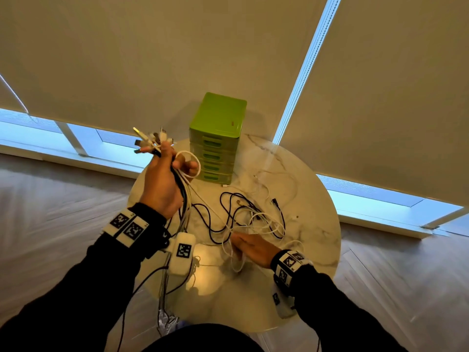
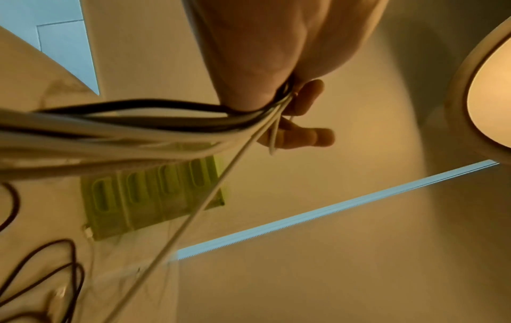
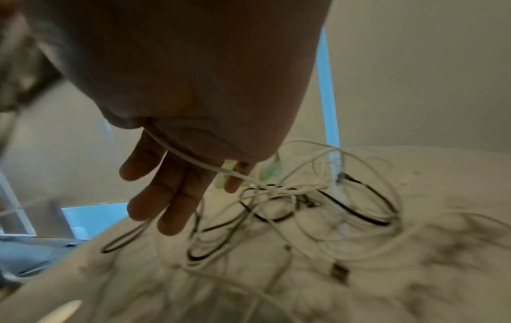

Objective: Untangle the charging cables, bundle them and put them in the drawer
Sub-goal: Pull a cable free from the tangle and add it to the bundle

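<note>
My left hand [image 1: 162,181] is raised above the table's left side and grips a bundle of black and white charging cables [image 1: 184,191]. Their plug ends [image 1: 149,139] stick up past my fingers, and the cords hang down past my wrist. The left wrist view shows the cables [image 2: 143,131] pinched between palm and curled fingers [image 2: 301,137]. A loose tangle of cables [image 1: 253,217] lies on the table. My right hand [image 1: 251,247] hovers at its near edge, fingers [image 3: 165,196] straight, with one white cable [image 3: 199,164] draped across the palm. The green drawer unit [image 1: 215,138] stands behind, drawers closed.
The round marble table [image 1: 319,240] has bare surface at the right and near side. Beige roller blinds [image 1: 380,97] cover the windows behind it. Wooden floor [image 1: 50,199] surrounds the table. Something silvery [image 1: 166,321] lies below the near table edge.
</note>
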A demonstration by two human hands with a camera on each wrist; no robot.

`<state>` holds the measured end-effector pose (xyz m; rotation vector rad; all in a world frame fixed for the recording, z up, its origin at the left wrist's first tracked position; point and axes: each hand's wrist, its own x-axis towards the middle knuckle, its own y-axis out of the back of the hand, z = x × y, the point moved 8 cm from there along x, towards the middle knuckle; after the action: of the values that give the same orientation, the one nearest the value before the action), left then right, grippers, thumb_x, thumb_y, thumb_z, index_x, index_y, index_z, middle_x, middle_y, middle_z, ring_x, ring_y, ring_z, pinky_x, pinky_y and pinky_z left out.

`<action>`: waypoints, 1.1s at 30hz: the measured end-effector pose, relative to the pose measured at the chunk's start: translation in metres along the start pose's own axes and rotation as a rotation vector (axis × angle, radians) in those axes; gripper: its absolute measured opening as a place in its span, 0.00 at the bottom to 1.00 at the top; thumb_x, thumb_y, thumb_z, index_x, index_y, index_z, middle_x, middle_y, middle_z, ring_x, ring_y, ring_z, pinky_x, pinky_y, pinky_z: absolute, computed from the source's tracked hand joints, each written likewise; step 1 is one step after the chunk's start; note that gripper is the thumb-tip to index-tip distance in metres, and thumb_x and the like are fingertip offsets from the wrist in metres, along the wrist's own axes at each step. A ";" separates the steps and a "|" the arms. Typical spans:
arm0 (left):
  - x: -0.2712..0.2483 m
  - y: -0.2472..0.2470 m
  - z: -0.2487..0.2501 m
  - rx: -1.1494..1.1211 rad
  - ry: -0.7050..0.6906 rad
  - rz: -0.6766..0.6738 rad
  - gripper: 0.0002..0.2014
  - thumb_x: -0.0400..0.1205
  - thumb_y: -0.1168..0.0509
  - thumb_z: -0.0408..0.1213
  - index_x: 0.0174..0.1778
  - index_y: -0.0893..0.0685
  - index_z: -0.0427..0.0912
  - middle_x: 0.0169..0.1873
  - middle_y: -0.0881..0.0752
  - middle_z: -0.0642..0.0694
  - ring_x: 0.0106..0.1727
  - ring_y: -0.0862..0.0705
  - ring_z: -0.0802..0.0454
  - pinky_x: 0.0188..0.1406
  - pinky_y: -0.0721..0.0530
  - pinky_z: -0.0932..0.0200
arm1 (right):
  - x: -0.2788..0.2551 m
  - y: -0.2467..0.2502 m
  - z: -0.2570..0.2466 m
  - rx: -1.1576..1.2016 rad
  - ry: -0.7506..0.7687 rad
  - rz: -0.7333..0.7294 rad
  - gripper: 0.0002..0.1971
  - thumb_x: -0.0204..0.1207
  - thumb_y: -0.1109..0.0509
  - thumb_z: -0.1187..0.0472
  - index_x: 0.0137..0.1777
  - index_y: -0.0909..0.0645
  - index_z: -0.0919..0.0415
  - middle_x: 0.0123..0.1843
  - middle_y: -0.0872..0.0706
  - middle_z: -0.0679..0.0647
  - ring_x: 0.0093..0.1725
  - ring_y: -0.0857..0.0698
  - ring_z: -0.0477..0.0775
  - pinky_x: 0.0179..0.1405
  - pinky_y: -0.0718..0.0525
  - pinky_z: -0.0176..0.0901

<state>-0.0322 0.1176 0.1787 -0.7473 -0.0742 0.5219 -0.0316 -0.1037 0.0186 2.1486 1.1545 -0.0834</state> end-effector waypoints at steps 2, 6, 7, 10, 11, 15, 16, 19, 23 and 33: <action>0.002 -0.001 0.013 0.093 -0.072 -0.027 0.12 0.93 0.48 0.48 0.46 0.27 0.48 0.25 0.32 0.53 0.25 0.32 0.57 0.28 0.31 0.63 | 0.005 0.017 0.020 -0.113 -0.094 0.031 0.28 0.86 0.52 0.33 0.38 0.20 0.49 0.38 0.13 0.49 0.42 0.14 0.52 0.57 0.19 0.50; -0.010 -0.012 0.010 0.533 -0.179 -0.124 0.16 0.92 0.50 0.48 0.48 0.23 0.44 0.32 0.27 0.55 0.26 0.33 0.63 0.27 0.34 0.68 | 0.024 0.075 0.011 -0.257 -0.200 0.251 0.27 0.88 0.48 0.37 0.30 0.27 0.50 0.30 0.23 0.49 0.35 0.22 0.56 0.43 0.25 0.51; -0.014 -0.012 0.003 0.632 -0.179 -0.140 0.17 0.92 0.49 0.48 0.53 0.20 0.41 0.33 0.27 0.55 0.28 0.31 0.64 0.30 0.31 0.69 | 0.028 0.090 -0.003 -0.269 -0.182 0.351 0.28 0.88 0.46 0.39 0.29 0.29 0.53 0.29 0.25 0.51 0.34 0.24 0.56 0.41 0.28 0.50; -0.022 -0.008 -0.025 0.868 -0.113 -0.171 0.17 0.91 0.48 0.51 0.51 0.18 0.45 0.31 0.28 0.56 0.33 0.30 0.59 0.35 0.29 0.60 | 0.027 0.114 -0.057 -0.185 -0.075 0.577 0.26 0.89 0.44 0.43 0.28 0.33 0.52 0.26 0.28 0.50 0.30 0.28 0.54 0.36 0.32 0.51; -0.023 -0.005 -0.033 0.926 -0.083 -0.169 0.19 0.91 0.48 0.52 0.49 0.19 0.45 0.30 0.28 0.56 0.34 0.30 0.57 0.36 0.30 0.57 | 0.023 0.115 -0.078 -0.147 -0.003 0.607 0.24 0.89 0.43 0.43 0.29 0.31 0.47 0.26 0.27 0.48 0.31 0.27 0.52 0.36 0.30 0.50; -0.022 0.002 -0.056 0.843 0.060 -0.160 0.24 0.91 0.50 0.55 0.57 0.17 0.41 0.30 0.28 0.53 0.32 0.30 0.56 0.33 0.30 0.60 | 0.011 0.089 -0.132 -0.062 0.249 0.548 0.15 0.90 0.44 0.45 0.59 0.14 0.43 0.33 0.20 0.37 0.33 0.21 0.38 0.34 0.24 0.36; -0.022 0.002 -0.058 0.772 0.095 -0.155 0.23 0.92 0.50 0.54 0.61 0.17 0.41 0.33 0.23 0.53 0.33 0.25 0.58 0.33 0.26 0.64 | 0.011 0.081 -0.137 -0.089 0.272 0.517 0.17 0.90 0.45 0.44 0.65 0.16 0.43 0.36 0.17 0.39 0.35 0.19 0.38 0.35 0.23 0.36; -0.020 0.001 -0.056 0.614 0.134 -0.100 0.24 0.91 0.48 0.52 0.64 0.16 0.36 0.49 0.13 0.44 0.46 0.15 0.54 0.44 0.18 0.64 | 0.011 0.064 -0.139 -0.076 0.312 0.420 0.14 0.91 0.48 0.45 0.54 0.21 0.42 0.35 0.16 0.34 0.35 0.19 0.37 0.35 0.25 0.37; -0.020 -0.006 -0.049 0.487 0.115 -0.050 0.19 0.91 0.46 0.52 0.41 0.23 0.44 0.28 0.34 0.47 0.29 0.34 0.54 0.28 0.32 0.59 | 0.013 0.043 -0.127 0.108 0.275 0.213 0.19 0.90 0.51 0.42 0.45 0.25 0.47 0.31 0.19 0.40 0.30 0.23 0.39 0.38 0.25 0.37; 0.025 0.012 0.037 0.209 -0.137 -0.016 0.18 0.93 0.48 0.46 0.38 0.26 0.47 0.33 0.25 0.52 0.26 0.36 0.58 0.26 0.36 0.65 | 0.017 0.042 0.005 -0.207 -0.105 -0.054 0.31 0.89 0.55 0.37 0.33 0.22 0.51 0.33 0.18 0.51 0.35 0.19 0.51 0.53 0.20 0.48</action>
<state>-0.0246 0.1604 0.1951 -0.5060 -0.1503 0.5555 0.0119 -0.1096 0.0316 1.9094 1.1098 -0.0957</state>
